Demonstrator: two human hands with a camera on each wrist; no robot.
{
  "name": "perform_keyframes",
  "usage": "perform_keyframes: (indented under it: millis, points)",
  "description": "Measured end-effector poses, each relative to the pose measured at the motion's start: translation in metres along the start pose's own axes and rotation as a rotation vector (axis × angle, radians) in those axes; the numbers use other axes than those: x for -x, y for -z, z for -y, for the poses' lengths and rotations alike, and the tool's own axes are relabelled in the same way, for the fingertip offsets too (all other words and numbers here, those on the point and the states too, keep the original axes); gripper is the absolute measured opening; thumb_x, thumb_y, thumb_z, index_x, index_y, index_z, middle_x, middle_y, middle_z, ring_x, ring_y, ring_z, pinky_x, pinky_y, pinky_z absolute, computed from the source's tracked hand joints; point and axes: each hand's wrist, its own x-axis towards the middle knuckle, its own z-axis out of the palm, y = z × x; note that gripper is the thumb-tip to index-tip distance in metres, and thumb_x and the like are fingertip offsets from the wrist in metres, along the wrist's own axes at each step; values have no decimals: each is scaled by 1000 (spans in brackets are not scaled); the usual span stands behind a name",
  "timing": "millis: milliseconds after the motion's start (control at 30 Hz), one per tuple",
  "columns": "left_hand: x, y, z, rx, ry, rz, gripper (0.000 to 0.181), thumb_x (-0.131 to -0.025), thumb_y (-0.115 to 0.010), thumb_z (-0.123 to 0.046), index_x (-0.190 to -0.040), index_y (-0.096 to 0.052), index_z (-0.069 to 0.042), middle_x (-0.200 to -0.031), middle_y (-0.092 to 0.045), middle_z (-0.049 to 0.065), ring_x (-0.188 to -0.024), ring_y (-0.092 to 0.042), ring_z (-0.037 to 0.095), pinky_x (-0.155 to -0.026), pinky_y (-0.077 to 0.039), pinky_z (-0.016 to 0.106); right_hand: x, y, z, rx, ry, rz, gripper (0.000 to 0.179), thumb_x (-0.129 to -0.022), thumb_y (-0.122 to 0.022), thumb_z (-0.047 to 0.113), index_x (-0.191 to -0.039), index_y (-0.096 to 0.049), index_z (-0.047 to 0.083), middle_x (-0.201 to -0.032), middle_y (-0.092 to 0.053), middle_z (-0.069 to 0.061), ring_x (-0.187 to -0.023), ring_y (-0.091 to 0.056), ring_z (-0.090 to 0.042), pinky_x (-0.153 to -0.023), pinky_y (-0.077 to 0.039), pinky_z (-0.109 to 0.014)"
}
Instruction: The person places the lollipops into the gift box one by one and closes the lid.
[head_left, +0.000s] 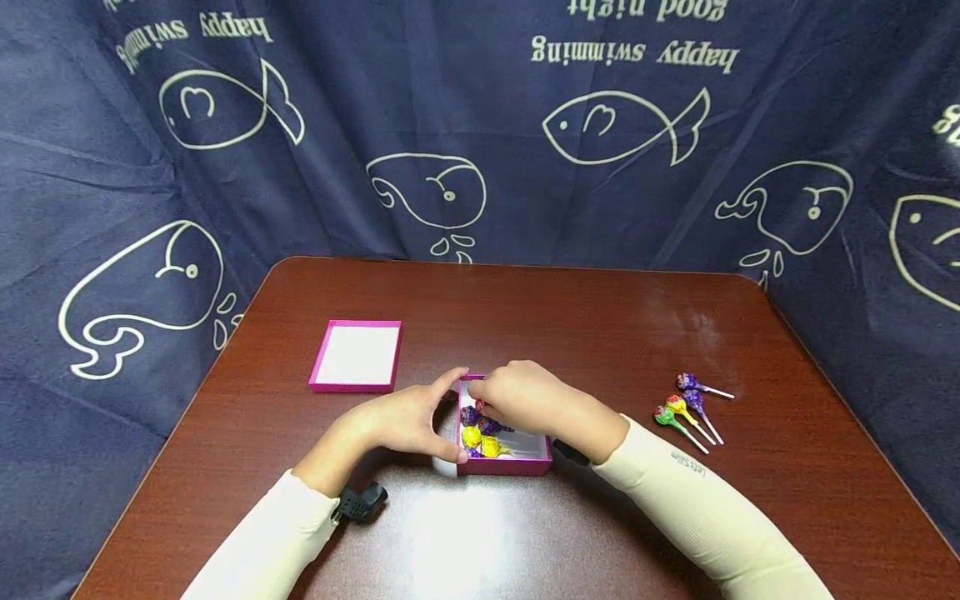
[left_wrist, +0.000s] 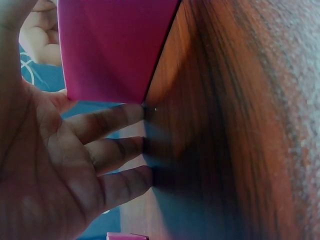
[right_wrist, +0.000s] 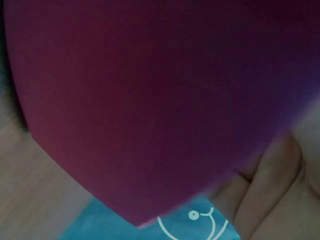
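Observation:
A pink box [head_left: 504, 468] with a white inside holds several wrapped lollipops, among them a yellow lollipop [head_left: 491, 447] and a purple lollipop [head_left: 469, 416]. My left hand [head_left: 408, 421] spans the box's left side, thumb at the near corner and index finger at the far one. In the left wrist view its other fingers [left_wrist: 122, 186] stretch down to the tabletop beside the box. Over the box's far part, my right hand [head_left: 521, 398] reaches in with curled fingers and pinches a red-wrapped lollipop [head_left: 480, 406], mostly hidden. The box wall [right_wrist: 150, 110] fills most of the right wrist view.
A pink lid [head_left: 356, 354] lies white inside up at the left of the brown table [head_left: 525, 308]. To the right are a green lollipop [head_left: 664, 415], a yellow lollipop [head_left: 677, 405] and two purple ones. A dark blue cloth [head_left: 480, 100] hangs behind the table.

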Motion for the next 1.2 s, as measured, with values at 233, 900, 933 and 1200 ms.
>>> perform_keyframes:
  millis: [233,900,933,1200]
  points:
    - [3,-2,-1,-15,16,-3,119,-68,-81,-63,-158,-18,-17,-141,-53,14,-124,-54,20,-106,-39,39,-2,-9,0,31,-6,-13,10,-90,-74,23,-92,-66,18,-55,-43,9,-49,-34,-10,-46,-35,-27]
    - [-1,-1,-3,-3,17,6,118,-69,-82,-61,-158,-18,-18,-143,-51,15,-128,-51,22,-109,-36,39,3,-15,-6,-67,-26,-37,9,-89,-73,16,-91,-64,15,-66,-54,8,-56,-47,-10,-55,-46,-30]
    - [-1,-1,-3,-2,16,5,118,-69,-82,-61,-158,-18,-18,-142,-51,15,-127,-51,22,-109,-37,39,4,-14,-6,-72,-24,-40,10,-88,-73,14,-90,-64,14,-66,-55,7,-56,-48,-10,-55,-46,-31]
    - [-1,0,-4,-22,27,9,119,-69,-82,-62,-159,-17,-18,-143,-51,15,-128,-51,21,-109,-36,39,8,-17,-5,-87,18,-110,14,-87,-74,9,-85,-60,13,-68,-55,6,-58,-48,-10,-55,-47,-31]
